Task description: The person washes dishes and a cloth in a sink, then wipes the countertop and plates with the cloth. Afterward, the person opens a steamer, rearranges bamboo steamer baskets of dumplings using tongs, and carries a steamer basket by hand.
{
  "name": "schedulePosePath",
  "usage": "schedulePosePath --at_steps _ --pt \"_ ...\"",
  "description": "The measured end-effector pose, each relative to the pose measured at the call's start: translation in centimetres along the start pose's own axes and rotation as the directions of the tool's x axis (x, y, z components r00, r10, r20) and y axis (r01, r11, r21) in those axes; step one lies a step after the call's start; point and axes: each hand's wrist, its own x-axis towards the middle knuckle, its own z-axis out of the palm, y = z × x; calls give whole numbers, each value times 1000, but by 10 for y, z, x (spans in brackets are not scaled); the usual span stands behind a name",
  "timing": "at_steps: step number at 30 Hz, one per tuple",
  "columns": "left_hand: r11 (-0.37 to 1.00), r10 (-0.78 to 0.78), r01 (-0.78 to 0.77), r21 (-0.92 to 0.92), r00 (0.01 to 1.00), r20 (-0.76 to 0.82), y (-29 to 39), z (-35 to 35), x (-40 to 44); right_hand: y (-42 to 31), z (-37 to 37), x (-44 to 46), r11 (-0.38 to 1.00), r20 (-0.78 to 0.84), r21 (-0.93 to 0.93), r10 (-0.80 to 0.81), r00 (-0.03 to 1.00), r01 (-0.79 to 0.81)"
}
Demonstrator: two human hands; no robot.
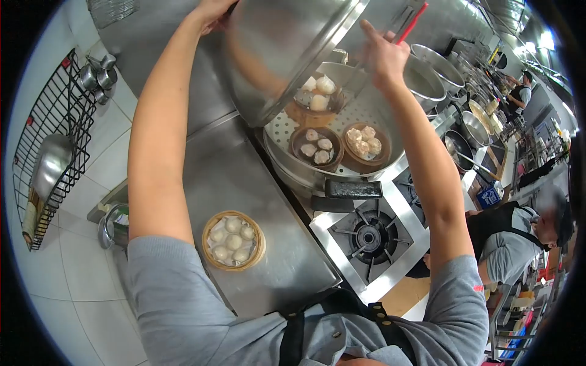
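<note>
My left hand (210, 13) is closed at the back of a large domed metal lid (268, 55), its fingers partly hidden there. The lid is tilted up on edge over the left side of a big steamer pot (287, 166). On the pot's perforated tray (282, 129) sit several small bamboo baskets of dumplings, among them a dark-looking basket (298, 160) and a lighter basket (381, 161). My right hand (387, 56) grips motion-blurred metal tongs with a red handle (412, 23), above the rear basket (305, 116) of white buns. Its index finger points up.
Another bamboo basket of round dumplings (232, 239) stands on the steel counter (278, 268). A gas burner (369, 238) lies before the pot. Large pots (427, 79) and a wok (458, 146) are at right, near a co-worker (513, 238). A wire rack (55, 146) hangs left.
</note>
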Motion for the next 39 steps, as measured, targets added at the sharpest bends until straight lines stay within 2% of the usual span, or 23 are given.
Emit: schedulePosePath --at_steps 1,4,8,9,13,15,16,17,18,19,21,24,26,28,29,32,33,34,35,36,37,38,39 --pt "999 7 -6 -32 999 40 -7 -4 5 -1 8 0 995 -49 -101 15 999 -20" --pt "999 -23 24 -43 999 26 8 4 -15 35 19 10 998 -6 -50 -44 999 44" --pt "999 -19 18 -31 1000 -24 11 4 -18 82 35 7 995 -36 -29 93 995 -94" --pt "999 -49 49 17 999 13 7 -4 -12 102 34 11 991 -43 -125 46 998 -51" --pt "997 -62 61 -55 998 -11 -1 -4 -7 97 27 -9 991 79 24 127 989 -129" --pt "995 -68 66 -77 997 -20 1 -2 -8 72 11 -1 990 22 9 140 990 -140" --pt "998 -60 60 -8 998 -3 3 -3 -7 69 -8 14 995 1 24 93 996 -93" --pt "997 -50 49 58 999 19 6 -3 -4 46 -31 21 994 -38 -91 58 998 -62" --pt "992 -41 36 119 998 44 10 0 -1 24 -49 22 1000 -56 22 -2 998 4" --pt "985 -51 44 166 998 35 24 11 -7 13 -78 31 994 -64 52 -97 993 100" --pt "964 -61 53 260 998 22 62 51 -26 -23 -119 28 974 -161 106 -184 970 203" --pt "862 44 -137 489 980 196 68 119 -13 -57 -163 1 959 -185 82 -253 950 271" --pt "779 9 -160 607 970 244 65 172 -11 -67 -195 -23 969 -3 105 -225 974 224" --pt "596 91 -222 772 974 209 53 216 -14 -71 -221 -49 974 55 -30 -224 973 226" --pt "546 91 -213 810 976 195 56 230 -26 -73 -232 -62 970 75 -93 -216 974 222" --pt "452 3 -189 872 978 211 58 255 -45 -77 -252 -95 946 176 -277 -119 977 165" --pt "376 189 -274 885 958 216 52 260 -51 -70 -259 -102 952 253 -262 -88 963 156" --pt "278 363 -338 899 903 228 41 262 -57 -69 -262 -107 834 270 -533 7 963 143" --pt "161 519 -376 913 819 246 39 259 -64 -75 -253 -113 736 447 -569 -98 889 367" --pt "249 389 -390 886 879 277 67 262 -99 -82 -239 -118 610 618 -534 -191 763 585" --pt "554 37 -512 656 803 595 102 254 -129 -85 -228 -122 536 734 -531 -96 672 657" --pt "832 -126 -293 472 729 673 98 255 -163 -87 -212 -126 456 833 -490 -7 554 743" --pt "851 -143 -272 449 702 698 95 257 -210 -93 -189 -135 350 890 -427 -1 456 834"
